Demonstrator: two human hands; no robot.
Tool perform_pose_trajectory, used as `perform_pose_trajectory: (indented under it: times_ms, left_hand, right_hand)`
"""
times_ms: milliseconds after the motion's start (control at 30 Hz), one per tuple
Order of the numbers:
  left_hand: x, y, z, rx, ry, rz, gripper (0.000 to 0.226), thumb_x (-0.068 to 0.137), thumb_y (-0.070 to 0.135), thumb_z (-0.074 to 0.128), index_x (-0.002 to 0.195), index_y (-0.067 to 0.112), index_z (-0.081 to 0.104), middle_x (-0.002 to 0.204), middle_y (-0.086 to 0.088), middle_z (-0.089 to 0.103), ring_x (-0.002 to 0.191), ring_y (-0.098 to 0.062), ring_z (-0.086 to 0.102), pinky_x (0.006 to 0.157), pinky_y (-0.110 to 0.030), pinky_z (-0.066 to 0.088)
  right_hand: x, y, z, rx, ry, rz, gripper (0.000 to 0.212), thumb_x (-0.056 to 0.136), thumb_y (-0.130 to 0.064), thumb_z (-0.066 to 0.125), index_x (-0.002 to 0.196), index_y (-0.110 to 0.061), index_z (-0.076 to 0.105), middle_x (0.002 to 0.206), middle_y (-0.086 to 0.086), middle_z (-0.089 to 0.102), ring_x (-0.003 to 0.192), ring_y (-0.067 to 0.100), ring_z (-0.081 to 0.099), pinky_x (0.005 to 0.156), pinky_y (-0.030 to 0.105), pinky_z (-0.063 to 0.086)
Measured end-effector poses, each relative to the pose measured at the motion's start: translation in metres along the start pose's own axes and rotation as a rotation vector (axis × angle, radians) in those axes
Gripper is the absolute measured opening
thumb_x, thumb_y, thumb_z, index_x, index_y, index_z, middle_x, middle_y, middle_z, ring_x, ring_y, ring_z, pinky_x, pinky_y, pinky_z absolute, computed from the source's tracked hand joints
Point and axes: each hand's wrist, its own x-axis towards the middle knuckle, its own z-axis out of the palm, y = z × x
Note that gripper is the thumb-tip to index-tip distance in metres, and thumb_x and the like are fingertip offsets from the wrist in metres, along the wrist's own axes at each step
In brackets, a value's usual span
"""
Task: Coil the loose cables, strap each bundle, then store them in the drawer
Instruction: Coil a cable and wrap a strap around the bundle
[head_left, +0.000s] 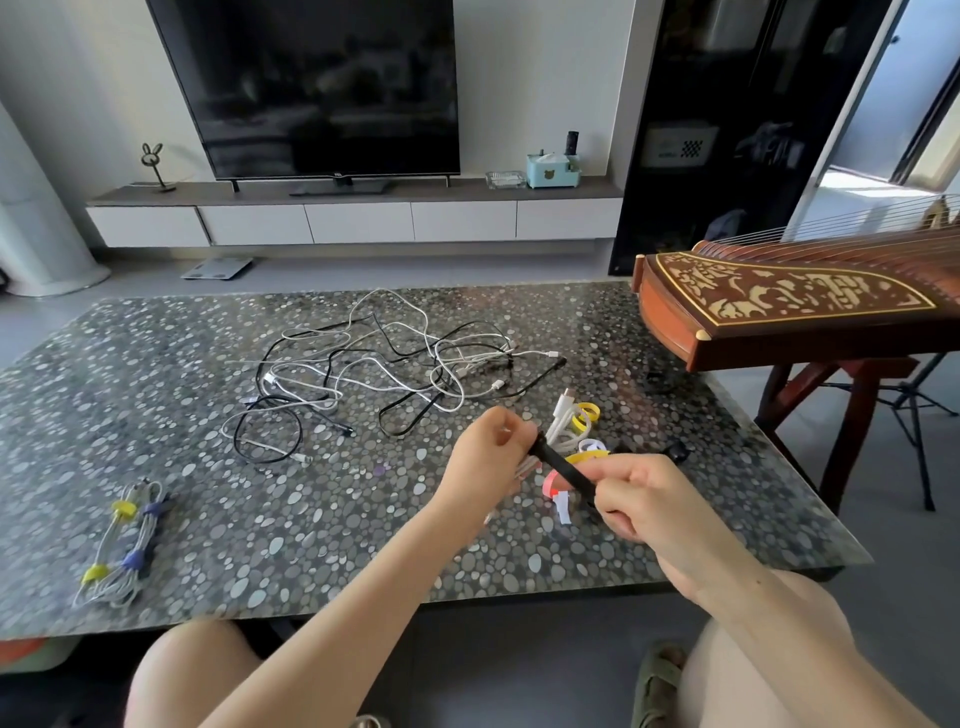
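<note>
Now both hands are gripping a black strap (558, 465) over the near right of the table (208, 364). The left hand (488, 457) is curling around its far end and a pale cable bundle (524, 468), mostly hidden under the fingers. The right hand (644, 499) is pinching the near end. Loose cables (384, 374) are lying tangled farther back, and strapped bundles (122, 545) are sitting near left.

Tabletop (156, 395): dark grey with a pale pebble pattern all over. Cable tangle (384, 369) at the far middle: black and white mixed. Strap (563, 470) you hold: black; coil (524, 467) in your grip: white. Loose on the right: yellow strap (589, 413), pink strap (553, 480), white strap (562, 506). Near-left bundles (122, 545): pale grey, with yellow ties (123, 508) and blue-violet ties (132, 560). Zither (779, 306), far right: red-brown wood, cream-gold inlay.
</note>
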Motion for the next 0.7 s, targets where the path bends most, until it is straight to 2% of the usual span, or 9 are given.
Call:
perform_pose_trajectory:
  times_ms: [100, 200, 333, 400, 433, 500, 567, 633, 700]
  left_hand:
    - [-0.004, 0.002, -0.005, -0.133, -0.148, -0.067, 0.017, 0.098, 0.022, 0.050, 0.086, 0.012, 0.054, 0.078, -0.008, 0.064, 0.049, -0.014, 0.046, 0.049, -0.023, 0.038]
    - [-0.011, 0.002, -0.005, -0.304, -0.284, -0.122, 0.009, 0.097, 0.014, 0.050, 0.093, 0.009, 0.056, 0.077, -0.006, 0.060, 0.063, -0.018, 0.050, 0.054, -0.025, 0.042]
    - [-0.013, 0.000, -0.003, -0.282, -0.239, -0.107, 0.004, 0.094, 0.008, 0.055, 0.091, 0.006, 0.055, 0.078, -0.010, 0.059, 0.061, -0.019, 0.053, 0.053, -0.023, 0.046]
    - [-0.013, 0.000, -0.003, -0.211, -0.217, -0.071, 0.008, 0.093, 0.010, 0.057, 0.087, 0.008, 0.052, 0.080, -0.013, 0.061, 0.058, -0.019, 0.053, 0.055, -0.028, 0.046]
    - [-0.013, 0.000, -0.002, -0.163, -0.207, -0.041, 0.011, 0.093, 0.011, 0.057, 0.085, 0.010, 0.050, 0.081, -0.015, 0.062, 0.057, -0.019, 0.052, 0.056, -0.028, 0.045]
    - [-0.015, 0.002, 0.000, -0.079, -0.195, 0.030, 0.015, 0.095, 0.013, 0.054, 0.081, 0.012, 0.048, 0.083, -0.017, 0.064, 0.054, -0.015, 0.049, 0.053, -0.024, 0.042]
    - [-0.017, 0.003, 0.004, 0.020, -0.177, 0.108, 0.015, 0.096, 0.016, 0.051, 0.082, 0.011, 0.049, 0.078, -0.012, 0.066, 0.052, -0.011, 0.049, 0.052, -0.024, 0.041]
    - [-0.018, 0.003, 0.007, 0.098, -0.138, 0.180, 0.014, 0.097, 0.016, 0.048, 0.086, 0.007, 0.050, 0.070, 0.001, 0.063, 0.051, -0.003, 0.051, 0.055, -0.024, 0.041]
    - [-0.019, 0.004, 0.010, 0.118, -0.108, 0.223, 0.014, 0.099, 0.014, 0.044, 0.088, 0.006, 0.048, 0.065, 0.006, 0.061, 0.048, 0.003, 0.053, 0.052, -0.017, 0.039]
  right_hand:
    - [0.000, 0.004, -0.007, 0.030, 0.015, 0.046, 0.037, 0.081, 0.005, 0.042, 0.077, -0.012, 0.074, 0.043, 0.002, 0.035, 0.041, 0.010, 0.029, 0.043, 0.018, 0.025]
    - [-0.001, 0.006, -0.013, 0.011, 0.017, 0.049, 0.040, 0.081, 0.006, 0.043, 0.067, -0.017, 0.072, 0.046, 0.005, 0.042, 0.042, 0.011, 0.036, 0.043, 0.018, 0.030]
    - [-0.003, 0.000, -0.016, -0.020, -0.025, -0.008, 0.037, 0.080, 0.006, 0.048, 0.061, -0.015, 0.071, 0.056, -0.001, 0.063, 0.054, 0.008, 0.057, 0.055, 0.014, 0.046]
    - [-0.004, -0.004, -0.016, -0.070, -0.045, -0.029, 0.020, 0.073, -0.009, 0.053, 0.064, -0.011, 0.072, 0.067, -0.009, 0.069, 0.067, -0.001, 0.062, 0.064, 0.005, 0.043]
    - [-0.003, -0.004, -0.018, -0.111, -0.055, -0.029, 0.021, 0.069, -0.017, 0.053, 0.068, -0.009, 0.072, 0.070, -0.009, 0.070, 0.071, -0.002, 0.061, 0.066, 0.005, 0.041]
    - [0.001, -0.005, -0.018, -0.175, -0.055, -0.021, 0.024, 0.072, -0.030, 0.057, 0.074, -0.012, 0.073, 0.075, 0.003, 0.068, 0.074, 0.006, 0.060, 0.071, 0.019, 0.040]
    - [0.007, -0.004, -0.013, -0.196, -0.012, -0.033, 0.024, 0.086, -0.032, 0.061, 0.074, -0.015, 0.072, 0.071, 0.003, 0.069, 0.070, 0.010, 0.063, 0.069, 0.024, 0.044]
    - [0.014, 0.000, -0.004, -0.243, 0.078, -0.061, 0.023, 0.092, -0.027, 0.060, 0.076, -0.012, 0.069, 0.065, -0.002, 0.070, 0.060, 0.009, 0.065, 0.060, 0.023, 0.047]
    - [0.018, 0.006, 0.004, -0.296, 0.155, -0.099, 0.025, 0.094, -0.022, 0.057, 0.075, -0.008, 0.064, 0.059, -0.002, 0.067, 0.053, 0.004, 0.062, 0.052, 0.019, 0.045]
